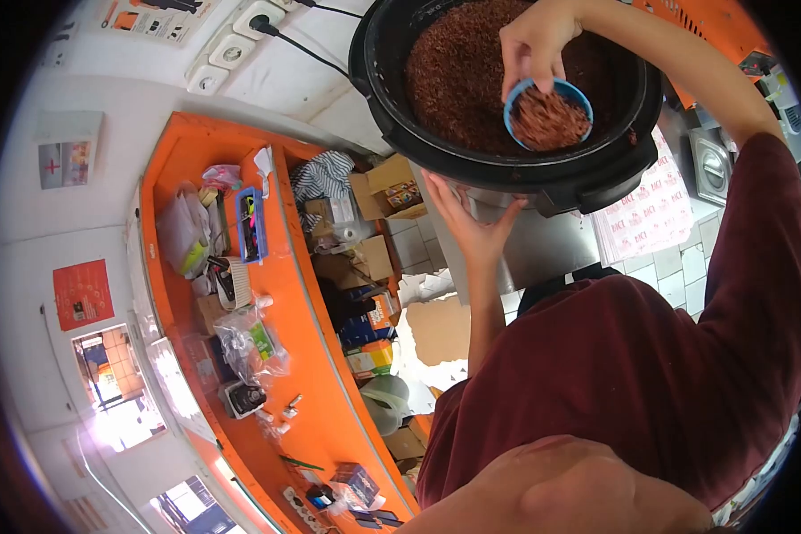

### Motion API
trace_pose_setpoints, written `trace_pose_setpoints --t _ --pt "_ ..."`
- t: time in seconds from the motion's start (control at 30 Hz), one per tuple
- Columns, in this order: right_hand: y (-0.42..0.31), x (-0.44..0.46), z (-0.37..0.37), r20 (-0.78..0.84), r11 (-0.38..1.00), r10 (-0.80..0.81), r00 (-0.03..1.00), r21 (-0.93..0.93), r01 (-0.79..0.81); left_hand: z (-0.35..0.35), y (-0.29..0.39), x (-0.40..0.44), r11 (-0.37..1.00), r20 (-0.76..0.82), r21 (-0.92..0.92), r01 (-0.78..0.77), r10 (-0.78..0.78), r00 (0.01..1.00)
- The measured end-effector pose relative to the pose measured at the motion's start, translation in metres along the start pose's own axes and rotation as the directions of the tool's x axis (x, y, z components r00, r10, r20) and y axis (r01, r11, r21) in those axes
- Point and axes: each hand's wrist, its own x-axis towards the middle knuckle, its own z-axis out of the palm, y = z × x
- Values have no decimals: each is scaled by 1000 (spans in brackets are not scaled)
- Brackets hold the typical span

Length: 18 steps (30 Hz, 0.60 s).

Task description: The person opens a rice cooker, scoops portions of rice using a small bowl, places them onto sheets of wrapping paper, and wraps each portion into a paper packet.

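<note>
A large black pot [390,114] at the top holds reddish-brown rice [458,76]. Over the rice, my right hand [538,44] grips the rim of a blue cup [586,98] that is filled with the same rice and tilted toward the camera. My left hand [473,227] is against the near outer side of the pot, its thumb and fingers spread apart, holding nothing.
Printed paper sheets [643,214] lie right of the pot near a metal lidded container [710,167]. An orange shelf [316,392] with bags and small items stands at left. Cardboard boxes [390,187] sit behind it. Wall sockets [231,52] are upper left.
</note>
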Motion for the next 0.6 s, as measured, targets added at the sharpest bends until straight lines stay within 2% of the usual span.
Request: trace_pose_setpoints --t 0.03,0.07,0.13,0.17,0.2,0.27,0.3,0.33,0.4,0.43,0.47,0.6 --pt "11 -2 -4 -98 987 15 995 163 1 0 -1 1 1000 6 -16 -10 10 1000" --pt "11 -7 -1 -104 987 13 994 158 3 1 0 2 1000 7 -17 -18 18 1000" --pt "10 -17 6 -289 920 -73 955 350 176 1 4 2 999 -3 -4 33 -33 999" --pt "11 -21 10 -334 900 -127 934 357 250 1 5 2 1000 1 -4 27 -27 1000" --pt "10 -23 14 -342 900 -128 931 355 254 2 6 2 999 -13 -17 32 -33 999" --pt "6 -27 36 -591 595 -223 776 548 588 3 6 2 999 -16 -35 30 -31 999" --pt "-3 -30 47 -645 481 -292 706 539 692 4 5 2 999 -28 -32 38 -38 999" --pt "-5 -31 52 -657 478 -286 698 533 698 4 4 1 998 -39 -30 46 -48 998" --pt "-5 -30 62 -788 84 -361 499 505 859 5 3 1 997 -34 -58 53 -55 998" --pt "-10 -28 68 -828 -61 -327 455 499 864 6 2 0 995 -42 -80 64 -68 997" --pt "-10 -26 67 -813 -132 -400 424 509 851 7 2 -1 994 -22 -90 63 -65 998" --pt "-18 -23 80 -765 -309 -557 324 553 774 3 -10 -6 999 -5 -45 28 -28 1000"
